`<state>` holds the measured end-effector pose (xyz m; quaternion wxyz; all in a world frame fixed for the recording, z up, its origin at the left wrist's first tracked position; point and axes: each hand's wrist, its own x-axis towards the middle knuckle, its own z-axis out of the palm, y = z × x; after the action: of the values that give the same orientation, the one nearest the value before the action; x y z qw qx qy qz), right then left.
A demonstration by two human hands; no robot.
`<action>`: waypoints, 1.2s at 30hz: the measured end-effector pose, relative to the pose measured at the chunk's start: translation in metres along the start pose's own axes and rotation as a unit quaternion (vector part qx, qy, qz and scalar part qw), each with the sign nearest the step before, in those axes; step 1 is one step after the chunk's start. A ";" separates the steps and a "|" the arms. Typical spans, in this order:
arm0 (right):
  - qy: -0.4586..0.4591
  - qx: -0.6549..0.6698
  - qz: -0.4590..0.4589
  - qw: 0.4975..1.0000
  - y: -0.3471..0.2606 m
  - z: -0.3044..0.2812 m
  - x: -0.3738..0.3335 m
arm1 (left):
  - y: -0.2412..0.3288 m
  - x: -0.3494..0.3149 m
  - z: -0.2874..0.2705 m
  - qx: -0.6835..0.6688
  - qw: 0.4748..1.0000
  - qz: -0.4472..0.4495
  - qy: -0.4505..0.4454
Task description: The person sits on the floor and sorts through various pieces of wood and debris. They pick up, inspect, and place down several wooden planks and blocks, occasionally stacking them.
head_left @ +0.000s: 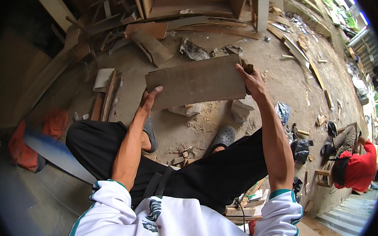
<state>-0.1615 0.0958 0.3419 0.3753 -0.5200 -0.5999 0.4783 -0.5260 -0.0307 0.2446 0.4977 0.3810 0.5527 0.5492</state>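
A flat grey-brown wooden board [196, 81] is held up before me, above the floor and my feet. My left hand [148, 98] grips its left end, the thumb lying over the face. At the right end my right hand [250, 80] is closed round the edge, with its thumb on top. The fingers of both hands are mostly hidden behind the board. Its right end sits a little higher than its left. Below the board, pale block-like lumps [242, 109] lie on the ground near my grey clog [224, 137].
Scrap boards [152, 47] and crumpled sheeting [194, 49] lie ahead, before a wooden cabinet frame [192, 6]. Upright planks [110, 96] stand at left, near orange bags [24, 148]. Wood offcuts [253, 206] are beside my right hip. A person in red [358, 169] sits at far right.
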 end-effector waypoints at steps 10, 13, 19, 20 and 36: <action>-0.060 -0.002 0.026 0.998 -0.021 0.048 0.012 | -0.030 0.007 -0.021 0.032 0.983 -0.055 0.172; -0.054 -0.045 0.000 0.998 -0.028 0.053 0.011 | -0.049 0.020 -0.016 -0.098 0.968 -0.143 0.181; -0.063 -0.172 -0.009 0.983 -0.037 0.056 -0.006 | -0.125 0.055 -0.006 -0.387 0.897 -0.202 0.061; -0.074 -0.190 -0.003 0.979 -0.039 0.056 -0.008 | -0.137 0.059 -0.001 -0.396 0.891 -0.217 0.054; 0.021 -0.212 0.099 0.972 0.033 0.027 -0.056 | -0.141 0.081 0.032 -0.148 0.904 -0.376 0.141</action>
<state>-0.1689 0.0360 0.3060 0.2196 -0.6543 -0.6253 0.3642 -0.4948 0.0398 0.0975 0.6351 -0.0144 0.6316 0.4444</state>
